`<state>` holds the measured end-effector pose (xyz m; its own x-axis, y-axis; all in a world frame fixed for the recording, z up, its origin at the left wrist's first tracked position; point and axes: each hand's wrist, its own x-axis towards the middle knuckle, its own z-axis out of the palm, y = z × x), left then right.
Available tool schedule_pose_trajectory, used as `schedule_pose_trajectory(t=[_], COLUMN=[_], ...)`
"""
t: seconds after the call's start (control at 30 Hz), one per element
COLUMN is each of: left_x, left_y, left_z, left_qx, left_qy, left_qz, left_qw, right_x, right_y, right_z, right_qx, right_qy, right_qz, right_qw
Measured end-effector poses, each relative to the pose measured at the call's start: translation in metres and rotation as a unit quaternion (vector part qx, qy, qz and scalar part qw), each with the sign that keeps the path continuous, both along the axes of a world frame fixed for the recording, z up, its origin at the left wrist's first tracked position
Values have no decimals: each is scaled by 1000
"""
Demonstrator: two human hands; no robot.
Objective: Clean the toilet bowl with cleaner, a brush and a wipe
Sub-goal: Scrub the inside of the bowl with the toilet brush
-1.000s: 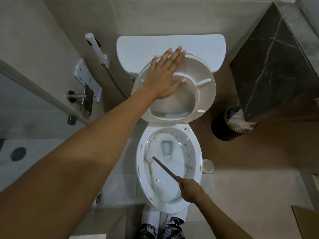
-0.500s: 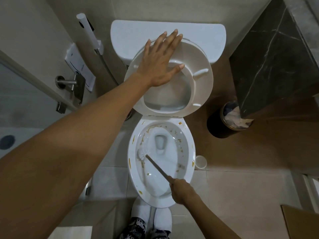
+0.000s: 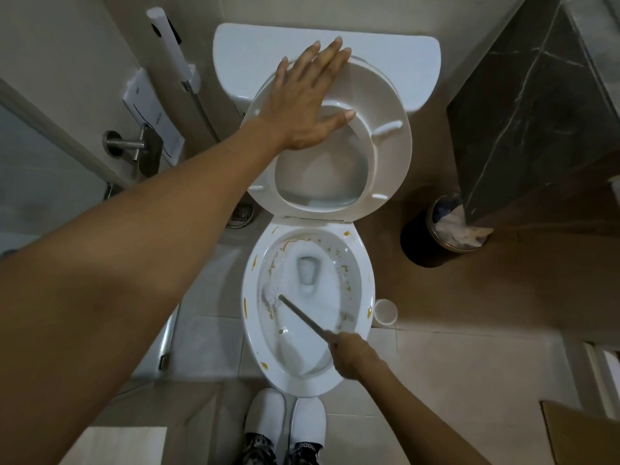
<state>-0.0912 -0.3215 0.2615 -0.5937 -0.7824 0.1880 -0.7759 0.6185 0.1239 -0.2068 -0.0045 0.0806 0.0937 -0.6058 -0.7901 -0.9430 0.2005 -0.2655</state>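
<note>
Brush (image 3: 272,292) head at bowl's (image 3: 364,283) 9 o'clock wall, handle gripped by curled right hand (image 3: 352,355). Left hand (image 3: 307,102), fingers straight, slightly spread, presses raised seat (image 3: 385,139) at 12 o'clock.

The white bristle head of the toilet brush (image 3: 270,292) sits lower on the 9 o'clock wall of the stained white toilet bowl (image 3: 364,263) than a second ago, and the right hand (image 3: 350,355) gripping its thin grey handle sits nearer the 5 o'clock rim.
</note>
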Motion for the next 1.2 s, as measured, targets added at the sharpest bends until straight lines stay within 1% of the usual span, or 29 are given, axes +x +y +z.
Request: schedule_pose_trajectory(t=[0.13,0.27,0.37,0.4,0.47,0.6,0.67,0.7,0.87,0.93,1.0,1.1,1.2], left_x=[0,0,0,0,0,0,0,-1,1,0,1,1,1], left_y=[0,1,-1,-1,0,0,1,1,1,2,1,0,1], left_z=[2,4,3,3,3,4,4,4,6,7,7,7,7], left_qx=[8,10,9,6,7,11,13,16,22,22,23,24,25], left_qy=[-3,-6,-8,-9,-9,-5,-2,1,6,4,5,2,1], left_qz=[-2,-4,-8,-6,-4,-4,-5,-6,-10,-10,-9,-11,-11], left_qw=[1000,1000,1000,1000,1000,1000,1000,1000,1000,1000,1000,1000,1000], right_x=[-17,-2,15,16,11,-13,-16,-14,2,4,0,-14,-24], right_y=[24,-12,-42,-45,-37,-11,-16,-22,-52,-51,-44,-36,-37], right_z=[5,1,-4,-4,2,18,20,19,7,8,16,35,48], right_qx=[23,9,-17,-17,-2,63,69,61,4,3,22,88,131], right_qy=[1,10,14,10,-1,-33,-32,-28,-20,-30,-43,-45,-48], right_qz=[24,15,-33,-36,-18,-5,2,-4,-90,-116,-113,-112,-84], right_qw=[999,1000,999,999,1000,997,997,998,996,993,992,989,987])
